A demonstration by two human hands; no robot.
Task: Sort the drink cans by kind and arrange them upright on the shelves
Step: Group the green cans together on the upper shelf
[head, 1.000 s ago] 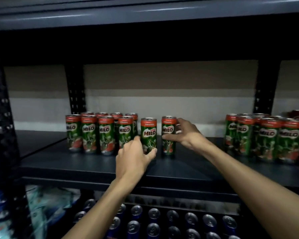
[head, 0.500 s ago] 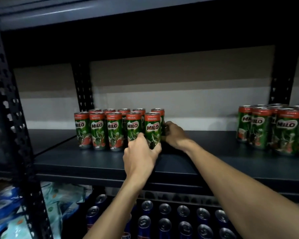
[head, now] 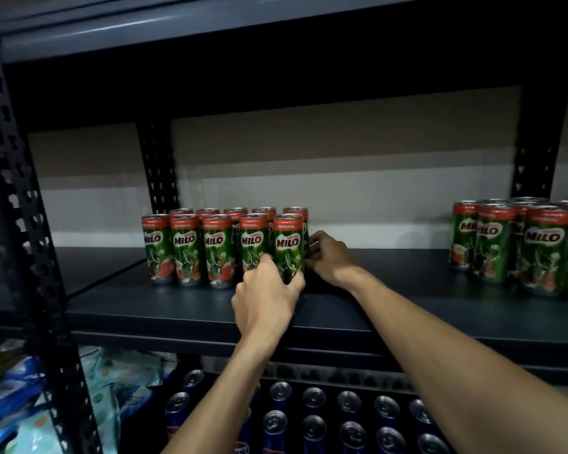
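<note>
The left hand (head: 263, 298) held the front can (head: 287, 245) low on its body, fingers (head: 265, 261) curled round one side and the thumb round the other. This can stood at the right end of the front row of green cans (head: 187, 250) on the middle shelf (head: 407, 309). The right hand (head: 329, 257) reached just behind it, its fingers curled against the side of the back can (head: 296, 212), which ended the rear row. How far they wrapped that can was hidden by the front can. Both cans stood upright, touching their neighbours. A second cluster (head: 538, 244) of the same kind stood well apart to the right, and blue cans (head: 348, 401) stood lower down, beneath that shelf. The slim cans looked full, so probably fairly heavy for their width. They seemed stiff in the wall but smooth, and tall enough to topple if pushed near the top. A hold round the lower or middle body seemed soundest, sliding rather than lifting, with care not to knock the packed row alongside.
</note>
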